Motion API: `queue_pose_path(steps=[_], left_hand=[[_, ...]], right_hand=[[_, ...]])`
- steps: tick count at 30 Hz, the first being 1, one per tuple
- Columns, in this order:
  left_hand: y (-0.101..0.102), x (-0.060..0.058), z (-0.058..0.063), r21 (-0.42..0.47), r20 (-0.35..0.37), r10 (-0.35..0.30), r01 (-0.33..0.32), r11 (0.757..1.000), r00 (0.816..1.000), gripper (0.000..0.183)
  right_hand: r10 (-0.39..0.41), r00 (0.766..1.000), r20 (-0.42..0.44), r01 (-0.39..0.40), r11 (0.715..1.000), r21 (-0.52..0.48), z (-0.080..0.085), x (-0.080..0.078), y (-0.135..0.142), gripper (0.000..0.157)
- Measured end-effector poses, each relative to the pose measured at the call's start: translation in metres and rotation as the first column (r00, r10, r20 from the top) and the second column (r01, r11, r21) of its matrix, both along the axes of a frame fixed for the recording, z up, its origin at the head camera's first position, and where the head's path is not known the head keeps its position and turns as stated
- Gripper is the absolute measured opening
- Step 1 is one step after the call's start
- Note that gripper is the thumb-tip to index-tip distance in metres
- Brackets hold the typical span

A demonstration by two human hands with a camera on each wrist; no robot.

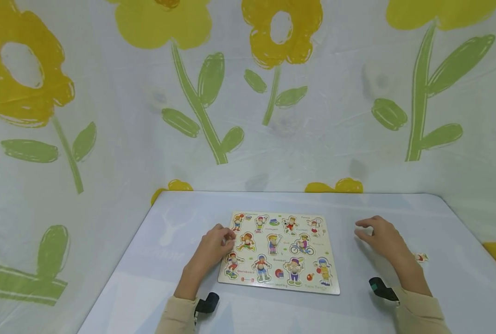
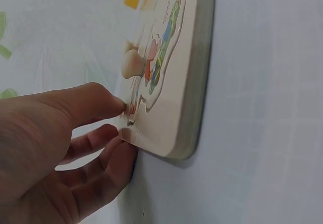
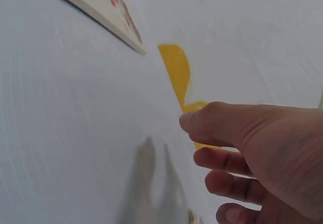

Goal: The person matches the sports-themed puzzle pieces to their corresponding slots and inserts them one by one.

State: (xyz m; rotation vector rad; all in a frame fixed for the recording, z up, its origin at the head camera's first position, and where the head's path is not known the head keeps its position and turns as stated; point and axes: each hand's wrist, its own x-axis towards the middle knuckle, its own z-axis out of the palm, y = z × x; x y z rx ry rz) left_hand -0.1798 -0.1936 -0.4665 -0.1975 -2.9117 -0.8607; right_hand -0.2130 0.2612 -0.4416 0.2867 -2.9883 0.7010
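Note:
A cream wooden knob puzzle board [image 1: 331,284] lies flat on the table, filled with sports-figure pieces such as a cyclist [image 1: 302,244] and a skateboarder [image 1: 232,265]. At its left edge is my left hand [image 1: 213,245], fingers loosely bent. In the left wrist view its thumb [image 2: 103,103] lies at the board's corner, close to a wooden knob [image 2: 133,64]; whether it presses the board is unclear. My right hand [image 1: 383,239] hovers right of the board, thumb and fingers apart with nothing between them. Beside the right wrist lies a small loose piece [image 1: 422,257], partly hidden.
The white table [image 1: 273,315] meets a hanging cloth [image 1: 298,162] with yellow flowers at its back edge. Cloth also hangs at the left and right sides. Dark camera straps [image 1: 208,302] sit on both wrists, over beige sleeves [image 1: 177,315].

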Motion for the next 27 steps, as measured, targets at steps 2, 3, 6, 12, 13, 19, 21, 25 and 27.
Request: queue_pose_path(steps=[2,3,6,12,13,19,21,25,27], left_hand=[[0.000,0.000,0.000,0.007,0.002,-0.006,0.006,1.000,1.000,0.008],[0.000,0.000,0.001,0.013,0.004,-0.009,0.009,1.000,1.000,0.009],[0.000,0.000,0.001,0.017,0.014,-0.009,0.009,1.000,1.000,0.010],[0.000,0.000,0.001,0.013,0.009,0.000,0.000,1.000,1.000,0.009],[0.000,0.001,0.002,0.009,0.003,-0.003,0.003,1.000,1.000,0.009],[0.001,0.001,0.001,0.004,-0.006,-0.002,0.002,1.000,1.000,0.009],[0.001,0.001,0.001,0.011,0.000,0.006,-0.006,1.000,1.000,0.009],[0.001,0.000,0.000,0.011,-0.013,0.007,-0.007,1.000,1.000,0.009],[0.001,0.000,-0.001,0.007,-0.016,0.009,-0.009,1.000,1.000,0.009]], right_hand=[[-0.012,1.000,-0.002,0.012,1.000,0.004,0.000,0.001,0.009,0.032],[-0.020,1.000,0.003,0.020,1.000,0.005,0.000,0.001,0.013,0.032],[-0.050,0.998,0.031,0.050,0.999,0.002,0.001,0.002,0.024,0.032],[-0.098,0.991,0.086,0.099,0.995,0.000,0.003,0.004,0.039,0.032],[-0.102,0.991,0.087,0.102,0.995,-0.001,0.003,0.004,0.041,0.032],[-0.134,0.984,0.115,0.135,0.991,-0.004,0.002,0.006,0.059,0.032],[-0.141,0.981,0.131,0.142,0.990,0.001,0.001,0.007,0.064,0.032],[-0.144,0.977,0.156,0.147,0.989,-0.003,-0.003,0.007,0.070,0.034],[-0.145,0.976,0.164,0.148,0.989,-0.010,-0.004,0.008,0.071,0.034]])
